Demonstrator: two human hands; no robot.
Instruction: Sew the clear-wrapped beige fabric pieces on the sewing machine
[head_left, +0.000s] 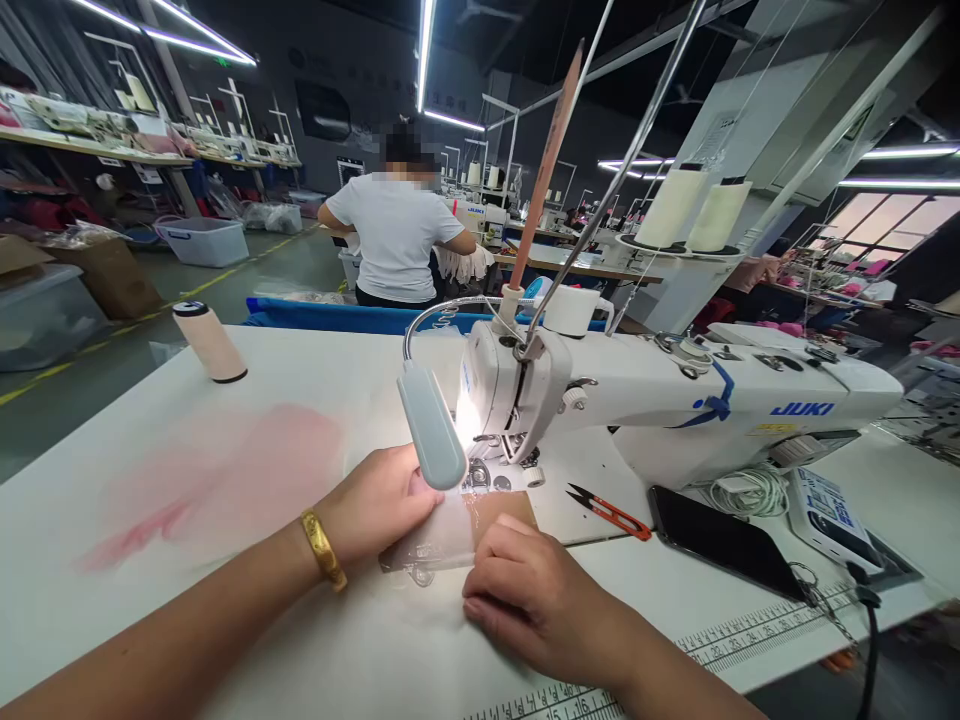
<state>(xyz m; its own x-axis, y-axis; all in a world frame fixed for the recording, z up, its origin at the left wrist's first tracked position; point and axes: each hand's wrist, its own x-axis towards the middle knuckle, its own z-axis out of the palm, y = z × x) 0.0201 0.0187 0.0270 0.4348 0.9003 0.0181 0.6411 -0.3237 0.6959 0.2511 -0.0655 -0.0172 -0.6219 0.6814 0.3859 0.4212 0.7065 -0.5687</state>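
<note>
A white sewing machine [600, 385] stands on the white table, its small lamp [431, 425] lit beside the needle area. My left hand [386, 500], with a gold band on the wrist, is closed at the left of the needle area; its fingertips pinch pinkish material partly hidden by the lamp. My right hand [525, 590] is closed, its curled fingers resting at the lower edge of a small brown piece [502, 512]. A clear plastic sheet [442, 535] lies between the hands and overlaps the brown piece. What the right fingers hold, if anything, is hidden.
Red thread snips [611, 512], a black phone [724, 540] and a coiled white cable [748, 492] lie right of the needle area. A thread cone [210, 342] stands at the back left. A ruler strip [765, 632] runs along the front edge. Beyond sits a person [401, 240] in white.
</note>
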